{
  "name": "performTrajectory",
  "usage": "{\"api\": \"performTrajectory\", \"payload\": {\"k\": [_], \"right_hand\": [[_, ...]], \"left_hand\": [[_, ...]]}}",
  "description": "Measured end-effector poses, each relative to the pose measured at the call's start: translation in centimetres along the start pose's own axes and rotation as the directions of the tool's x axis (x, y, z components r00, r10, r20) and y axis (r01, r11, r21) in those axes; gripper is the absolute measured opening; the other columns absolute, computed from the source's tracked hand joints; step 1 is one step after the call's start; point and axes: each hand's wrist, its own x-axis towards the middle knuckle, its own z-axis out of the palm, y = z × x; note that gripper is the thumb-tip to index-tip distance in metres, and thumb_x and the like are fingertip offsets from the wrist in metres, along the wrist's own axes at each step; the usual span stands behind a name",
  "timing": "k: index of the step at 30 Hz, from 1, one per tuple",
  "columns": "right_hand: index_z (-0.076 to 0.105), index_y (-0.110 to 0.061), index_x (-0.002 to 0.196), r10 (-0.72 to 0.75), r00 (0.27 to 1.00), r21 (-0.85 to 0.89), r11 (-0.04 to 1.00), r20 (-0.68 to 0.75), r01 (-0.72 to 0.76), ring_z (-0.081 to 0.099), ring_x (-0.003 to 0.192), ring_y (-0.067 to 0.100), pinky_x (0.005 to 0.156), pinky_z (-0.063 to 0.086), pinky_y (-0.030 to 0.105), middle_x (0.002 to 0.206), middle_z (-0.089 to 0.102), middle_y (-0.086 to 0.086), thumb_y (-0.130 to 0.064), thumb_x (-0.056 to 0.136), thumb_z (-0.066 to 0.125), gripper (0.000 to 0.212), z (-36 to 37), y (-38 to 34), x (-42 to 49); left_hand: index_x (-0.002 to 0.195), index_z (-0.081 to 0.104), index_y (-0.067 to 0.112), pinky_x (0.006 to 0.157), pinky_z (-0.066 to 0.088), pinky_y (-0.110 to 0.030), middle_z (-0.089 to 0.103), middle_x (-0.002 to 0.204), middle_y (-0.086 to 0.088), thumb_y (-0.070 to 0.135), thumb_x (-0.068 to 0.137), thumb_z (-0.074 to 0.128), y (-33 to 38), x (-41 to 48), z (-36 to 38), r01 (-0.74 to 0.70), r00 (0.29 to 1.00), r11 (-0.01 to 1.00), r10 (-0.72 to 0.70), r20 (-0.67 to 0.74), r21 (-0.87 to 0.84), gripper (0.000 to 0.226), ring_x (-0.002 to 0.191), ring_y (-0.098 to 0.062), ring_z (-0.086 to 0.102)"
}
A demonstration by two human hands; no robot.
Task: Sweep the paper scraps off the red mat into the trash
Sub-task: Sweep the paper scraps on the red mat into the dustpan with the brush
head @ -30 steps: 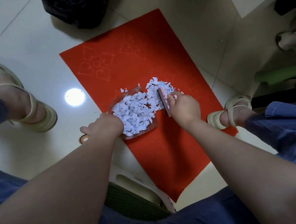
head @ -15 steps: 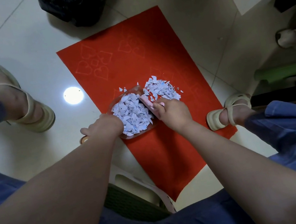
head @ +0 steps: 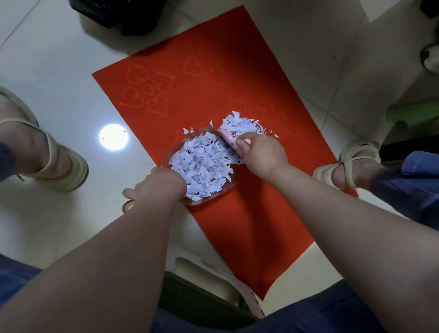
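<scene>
The left hand (head: 158,187) is closed, its fingers curled over the near-left corner of a clear plastic dustpan (head: 203,201) and gripping it there; a small orange end, which may be the handle, pokes out on the hand's left. The dustpan lies on the red mat (head: 199,83), near the mat's left edge, and is heaped with white paper scraps (head: 200,163) that cover most of its floor. At the dustpan's right rim stands a pink brush (head: 225,138), its edge set between the scraps in the pan and a smaller heap (head: 243,126) of scraps lying loose on the mat just to the right and a little farther away. The right hand (head: 264,156) is closed around the brush, fingers wrapped over its near end, knuckles up. A few stray scraps sit on the mat beside the heap. Far off, beyond the mat's far-left corner, a black trash bag (head: 123,3) stands on the tiled floor (head: 22,53); what it holds cannot be seen.
</scene>
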Motion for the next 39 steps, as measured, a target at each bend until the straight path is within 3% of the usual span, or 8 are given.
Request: {"api": "performTrajectory", "payload": {"k": [4,10,13,16,23,28,34,39], "right_hand": [[0.063,-0.029,0.120,-0.084,0.996,-0.026,0.996,0.004,0.084,0.056,0.111,0.031,0.087,0.042,0.033,0.111,0.068,0.010,-0.037,0.099,0.040,0.032,0.5,-0.1,-1.1],[0.063,-0.030,0.122,-0.171,0.984,-0.017,0.985,-0.046,0.170,0.056,0.109,0.028,0.092,0.040,0.033,0.107,0.067,0.013,-0.039,0.099,0.044,0.032,0.6,1.2,-2.6],[0.065,-0.028,0.117,-0.124,0.982,-0.001,0.992,-0.143,0.126,0.058,0.105,0.030,0.085,0.041,0.033,0.103,0.069,0.012,-0.037,0.099,0.043,0.031,0.1,2.0,-2.5],[0.065,-0.024,0.117,-0.047,0.982,0.015,0.999,-0.185,0.051,0.059,0.105,0.032,0.086,0.042,0.035,0.104,0.070,0.013,-0.034,0.099,0.041,0.032,-0.7,2.8,-2.2],[0.068,-0.020,0.103,0.166,0.982,0.098,0.983,-0.091,-0.157,0.060,0.101,0.035,0.073,0.039,0.032,0.103,0.068,0.013,-0.045,0.099,0.033,0.043,-0.4,3.3,-1.2],[0.066,-0.023,0.114,0.085,0.996,0.122,0.989,-0.030,-0.081,0.060,0.104,0.032,0.073,0.036,0.029,0.108,0.068,0.012,-0.032,0.099,0.042,0.030,0.1,1.8,-1.9],[0.064,-0.028,0.118,-0.030,0.999,0.080,0.996,-0.015,0.031,0.061,0.106,0.029,0.086,0.044,0.032,0.103,0.072,0.009,-0.037,0.099,0.043,0.030,0.7,2.0,-2.2],[0.065,-0.025,0.117,-0.036,0.987,0.060,0.997,-0.158,0.046,0.060,0.104,0.032,0.082,0.043,0.033,0.104,0.070,0.013,-0.036,0.099,0.042,0.031,-0.3,3.1,-2.6]], "left_hand": [[0.127,0.046,0.021,0.104,0.018,-0.048,0.056,0.122,-0.001,0.029,0.088,0.058,0.2,0.3,0.2,-0.003,0.999,1.000,0.002,0.033,0.030,0.041,0.124,-0.027,0.051],[0.104,0.047,0.023,0.107,0.018,-0.043,0.060,0.113,-0.005,0.022,0.089,0.054,0.6,-0.4,0.0,0.023,0.999,0.999,-0.024,-0.031,-0.030,0.016,0.121,-0.028,0.053],[0.096,0.046,0.024,0.102,0.019,-0.045,0.057,0.101,-0.003,0.022,0.087,0.057,0.5,-0.2,-0.2,0.003,1.000,0.999,-0.003,-0.013,-0.035,0.015,0.118,-0.028,0.053],[0.095,0.048,0.023,0.102,0.020,-0.046,0.061,0.110,-0.003,0.021,0.086,0.058,0.7,0.0,-0.3,-0.007,1.000,1.000,0.006,-0.012,-0.023,0.013,0.118,-0.029,0.053],[0.100,0.047,0.022,0.105,0.018,-0.043,0.063,0.118,-0.005,0.021,0.088,0.055,0.9,-0.7,-0.3,0.000,0.999,1.000,0.000,-0.050,0.008,0.015,0.120,-0.028,0.054],[0.106,0.050,0.021,0.103,0.018,-0.047,0.062,0.120,-0.004,0.020,0.086,0.053,1.3,-0.4,0.1,-0.014,1.000,1.000,0.014,0.003,0.028,0.020,0.119,-0.027,0.053],[0.111,0.055,0.019,0.105,0.017,-0.050,0.061,0.119,-0.004,0.020,0.084,0.053,1.6,0.3,0.5,-0.007,1.000,0.998,0.005,0.026,0.058,0.027,0.119,-0.028,0.053],[0.107,0.052,0.018,0.106,0.016,-0.049,0.061,0.121,-0.006,0.018,0.085,0.051,1.9,0.1,0.5,-0.016,1.000,0.998,0.015,0.026,0.056,0.022,0.121,-0.029,0.051]]}}
